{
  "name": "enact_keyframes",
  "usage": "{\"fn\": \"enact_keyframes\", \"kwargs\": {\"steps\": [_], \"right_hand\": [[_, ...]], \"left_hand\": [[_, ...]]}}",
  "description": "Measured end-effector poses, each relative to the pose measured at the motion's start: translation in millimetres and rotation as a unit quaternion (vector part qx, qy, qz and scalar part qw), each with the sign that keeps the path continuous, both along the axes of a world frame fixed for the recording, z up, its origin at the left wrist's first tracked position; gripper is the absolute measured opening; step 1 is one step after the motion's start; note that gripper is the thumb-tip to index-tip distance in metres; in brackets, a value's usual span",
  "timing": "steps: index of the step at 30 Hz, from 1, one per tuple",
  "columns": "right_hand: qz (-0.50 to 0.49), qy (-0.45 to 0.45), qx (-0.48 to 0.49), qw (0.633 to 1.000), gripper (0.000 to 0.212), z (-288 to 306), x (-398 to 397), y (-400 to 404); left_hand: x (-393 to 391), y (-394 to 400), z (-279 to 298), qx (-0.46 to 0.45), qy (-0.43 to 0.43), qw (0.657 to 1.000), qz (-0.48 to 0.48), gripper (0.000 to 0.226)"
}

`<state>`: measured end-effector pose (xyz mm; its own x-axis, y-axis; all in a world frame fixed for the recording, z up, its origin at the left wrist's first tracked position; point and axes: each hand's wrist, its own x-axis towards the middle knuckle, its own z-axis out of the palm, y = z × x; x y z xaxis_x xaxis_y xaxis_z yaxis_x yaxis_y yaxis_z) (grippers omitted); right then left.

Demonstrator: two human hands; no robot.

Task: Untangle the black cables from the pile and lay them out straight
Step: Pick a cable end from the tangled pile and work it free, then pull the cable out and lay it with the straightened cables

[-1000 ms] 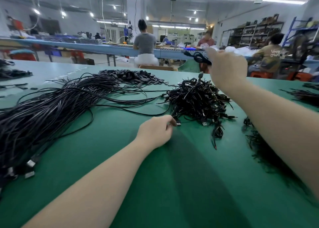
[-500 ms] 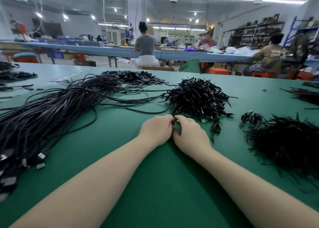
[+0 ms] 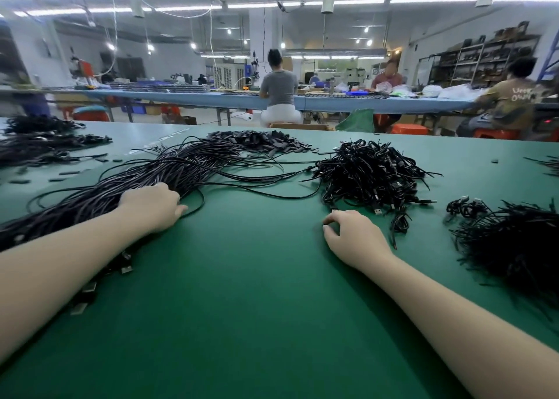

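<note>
Cables (image 3: 187, 168) lie straightened left of the pile (image 3: 372, 172); the left hand (image 3: 152, 206) rests flat on them, holding nothing. The right hand (image 3: 352, 235), loosely curled and empty, sits just before the pile, likely about to pick another cable.

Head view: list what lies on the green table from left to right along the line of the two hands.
Straightened cable bundle → left hand → bare green table → right hand → tangled cable pile → small coiled cable → heap of thin black ties.
</note>
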<state>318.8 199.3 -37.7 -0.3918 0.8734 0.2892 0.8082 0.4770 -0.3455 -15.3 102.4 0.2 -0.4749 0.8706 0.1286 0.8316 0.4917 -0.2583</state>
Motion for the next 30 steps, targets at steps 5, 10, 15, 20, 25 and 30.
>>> {"fn": "enact_keyframes", "kwargs": {"steps": [5,10,15,20,25,30], "right_hand": [[0.005,-0.004,0.000,1.000,0.026,1,1,-1],[0.002,-0.006,0.001,1.000,0.025,2,1,-1],[0.000,0.000,0.004,1.000,0.024,2,1,0],[-0.002,0.003,0.005,1.000,0.023,1,1,1],[-0.001,0.005,0.006,1.000,0.023,1,1,0],[0.000,0.005,0.006,1.000,0.024,1,0,1]], "left_hand": [[-40,-13,10,0.081,0.066,0.993,0.047,0.041],[-62,-15,9,0.020,-0.005,0.996,0.081,0.035],[-52,-12,20,0.106,0.083,0.991,-0.004,0.027],[0,0,8,-0.028,0.050,0.992,-0.109,0.039],[12,10,7,-0.095,0.080,0.992,-0.016,0.027],[-6,8,20,-0.066,-0.057,0.996,0.019,0.018]]}}
